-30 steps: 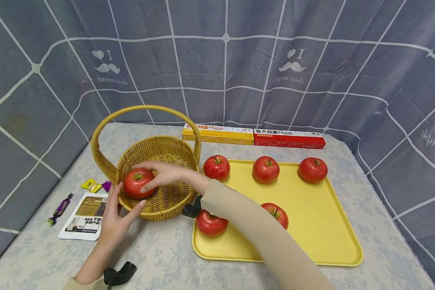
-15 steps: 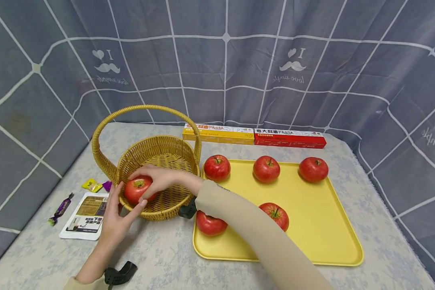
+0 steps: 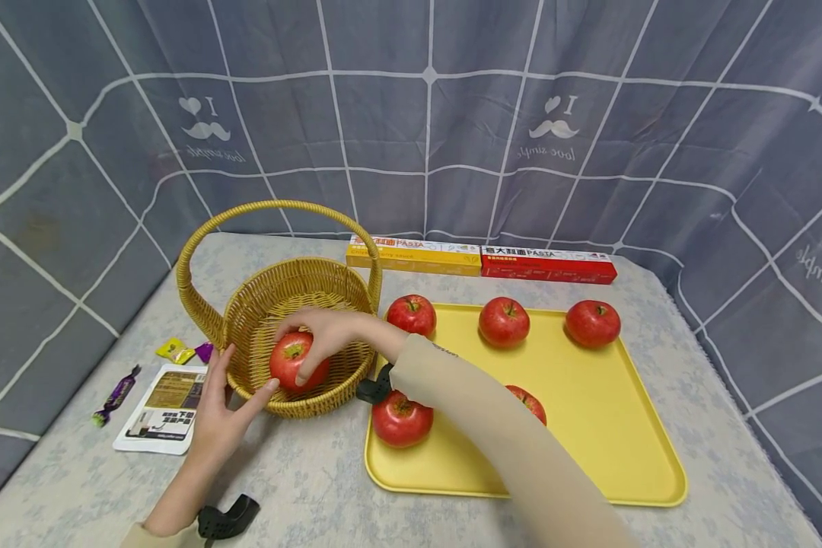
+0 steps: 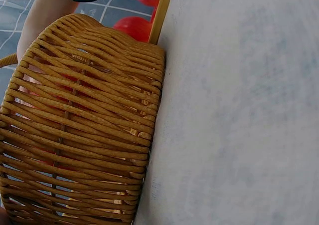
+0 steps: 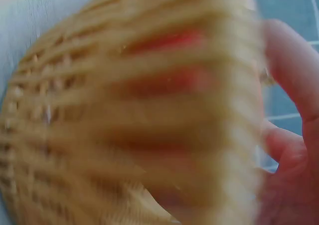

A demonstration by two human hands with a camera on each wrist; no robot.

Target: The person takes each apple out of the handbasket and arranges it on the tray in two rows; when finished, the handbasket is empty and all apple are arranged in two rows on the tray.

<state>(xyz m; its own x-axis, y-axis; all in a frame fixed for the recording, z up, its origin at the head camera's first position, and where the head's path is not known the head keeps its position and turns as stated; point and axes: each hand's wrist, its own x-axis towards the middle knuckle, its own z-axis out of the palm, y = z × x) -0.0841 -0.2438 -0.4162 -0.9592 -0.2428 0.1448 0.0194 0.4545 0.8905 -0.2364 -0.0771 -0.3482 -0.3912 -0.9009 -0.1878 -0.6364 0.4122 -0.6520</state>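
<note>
A red apple (image 3: 294, 365) is inside the wicker basket (image 3: 301, 274), near its front wall. My right hand (image 3: 329, 335) grips this apple from above, its fingers and thumb around the fruit. In the right wrist view the blurred basket wall (image 5: 124, 85) fills most of the picture, with red showing through the weave. Against the basket's front left side rests my left hand (image 3: 222, 415), fingers straight along the outside and thumb reaching to the front rim. The left wrist view shows the woven wall (image 4: 79, 125) up close, standing on the table.
Right of the basket, a yellow tray (image 3: 596, 426) bears several apples, partly under my right sleeve (image 3: 479, 411). Behind lie a yellow pasta box (image 3: 414, 257) and a red one (image 3: 548, 266). A white packet (image 3: 160, 411) and wrapped candies (image 3: 118, 396) lie at left.
My right hand has shifted the apple rightward inside the basket, from the left wall toward the front middle. The left hand and the basket have stayed put.
</note>
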